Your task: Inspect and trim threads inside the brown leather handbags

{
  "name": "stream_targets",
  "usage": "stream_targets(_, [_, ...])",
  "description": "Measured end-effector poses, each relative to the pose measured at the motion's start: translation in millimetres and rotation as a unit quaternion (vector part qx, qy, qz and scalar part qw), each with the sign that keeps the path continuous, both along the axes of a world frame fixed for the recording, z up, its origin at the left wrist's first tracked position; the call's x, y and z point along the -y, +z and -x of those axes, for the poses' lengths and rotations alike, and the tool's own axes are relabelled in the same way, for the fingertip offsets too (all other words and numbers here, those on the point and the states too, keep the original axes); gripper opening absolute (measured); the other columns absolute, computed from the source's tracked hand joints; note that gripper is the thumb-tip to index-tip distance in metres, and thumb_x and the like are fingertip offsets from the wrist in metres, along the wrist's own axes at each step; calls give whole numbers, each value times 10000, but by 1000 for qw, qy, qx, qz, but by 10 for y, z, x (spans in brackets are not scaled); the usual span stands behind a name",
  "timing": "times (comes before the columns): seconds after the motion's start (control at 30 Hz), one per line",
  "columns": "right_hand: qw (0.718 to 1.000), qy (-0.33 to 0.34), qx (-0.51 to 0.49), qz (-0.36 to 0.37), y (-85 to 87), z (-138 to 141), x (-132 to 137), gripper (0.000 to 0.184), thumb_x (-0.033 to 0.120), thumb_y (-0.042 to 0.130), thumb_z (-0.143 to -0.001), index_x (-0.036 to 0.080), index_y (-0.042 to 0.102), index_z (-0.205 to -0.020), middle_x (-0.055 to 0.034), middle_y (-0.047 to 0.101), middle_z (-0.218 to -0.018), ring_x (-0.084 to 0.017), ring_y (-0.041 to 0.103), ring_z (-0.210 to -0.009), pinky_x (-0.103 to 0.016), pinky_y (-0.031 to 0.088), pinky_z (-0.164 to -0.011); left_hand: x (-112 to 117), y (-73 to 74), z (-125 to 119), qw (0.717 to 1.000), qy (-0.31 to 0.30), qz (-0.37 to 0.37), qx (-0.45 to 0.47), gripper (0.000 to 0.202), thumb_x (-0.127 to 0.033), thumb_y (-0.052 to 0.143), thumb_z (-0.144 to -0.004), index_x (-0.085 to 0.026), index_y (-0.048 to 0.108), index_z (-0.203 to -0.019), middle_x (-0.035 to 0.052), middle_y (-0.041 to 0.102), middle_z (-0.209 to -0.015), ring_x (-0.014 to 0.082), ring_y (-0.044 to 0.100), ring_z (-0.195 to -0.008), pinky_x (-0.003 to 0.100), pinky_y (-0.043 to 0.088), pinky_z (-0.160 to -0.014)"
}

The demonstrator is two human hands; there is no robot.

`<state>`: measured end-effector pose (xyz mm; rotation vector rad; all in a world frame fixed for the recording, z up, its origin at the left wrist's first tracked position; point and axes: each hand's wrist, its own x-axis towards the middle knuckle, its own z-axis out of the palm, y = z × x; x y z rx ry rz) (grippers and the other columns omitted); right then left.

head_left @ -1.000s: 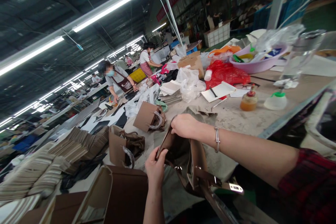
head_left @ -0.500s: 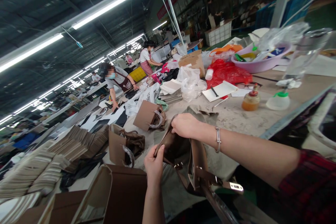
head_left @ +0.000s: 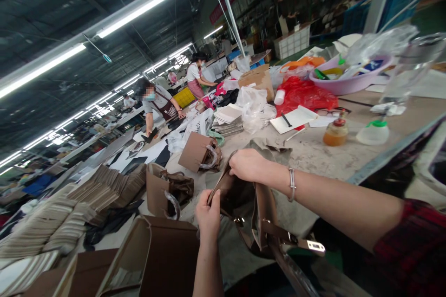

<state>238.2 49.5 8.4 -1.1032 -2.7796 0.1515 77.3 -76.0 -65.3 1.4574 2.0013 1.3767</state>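
Between my hands is a brown leather handbag, tilted at the table's near edge with its mouth open. My left hand pinches the bag's upper edge, thumb on the near side. Farther along that same edge, my right hand grips it with curled fingers. A strap with a metal plate hangs from the bag toward me, and a plastic-wrapped handle drops below it. Two similar brown bags with wrapped handles, one nearer and one farther, stand left of my hands.
Brown box-shaped bag bodies and stacked panels fill the left. On the right stand a bottle of amber liquid, a green-topped bottle and a lilac basin. A co-worker bends over the table farther off.
Both my hands keep their hold on the bag's edge, with hardly any movement. The view has shifted slightly. The masked co-worker's hand has lifted a dark piece from the table.
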Motion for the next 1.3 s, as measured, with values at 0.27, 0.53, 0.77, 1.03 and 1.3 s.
stream_targets(0.27, [1000, 3, -10, -11, 4, 8, -10, 225, 331, 575, -785, 158, 719, -783, -98, 696, -778, -224, 655, -756, -247, 477, -636, 22, -25, 6, 999, -13, -6, 30, 282, -424, 579, -793, -157, 579, -702, -29, 509, -628, 112, 456, -614, 191, 356, -578])
stream_targets(0.53, [999, 1, -37, -8, -92, 38, -73, 223, 351, 582, -776, 177, 715, -737, -82, 692, -734, -206, 647, -709, -234, 462, -605, 10, 68, -38, 1000, -4, -4, 4, 284, -420, 591, -769, -154, 588, -669, -25, 507, -587, 123, 477, -587, 202, 371, -558])
stream_targets(0.77, [999, -4, -36, -6, -71, 39, -64, 241, 353, 572, -787, 165, 721, -755, -95, 692, -732, -211, 652, -711, -232, 467, -607, 24, 42, -37, 1000, -2, 7, -6, 279, -422, 588, -775, -157, 597, -688, -24, 524, -605, 125, 488, -604, 198, 368, -563])
stream_targets(1.03, [999, -2, -42, -8, -95, 38, -60, 257, 360, 567, -800, 156, 724, -783, -114, 696, -766, -214, 654, -753, -238, 478, -655, 25, 57, -40, 1000, -15, 9, -14, 286, -422, 577, -791, -156, 584, -687, -26, 507, -602, 119, 471, -594, 197, 359, -554])
stream_targets(1.3, [999, -9, -38, -12, -50, 56, -48, 232, 335, 562, -805, 152, 700, -774, -115, 690, -774, -229, 653, -771, -257, 480, -646, 24, 73, -58, 1000, -17, 4, -17, 292, -432, 583, -780, -153, 596, -694, -25, 497, -586, 119, 459, -571, 200, 356, -539])
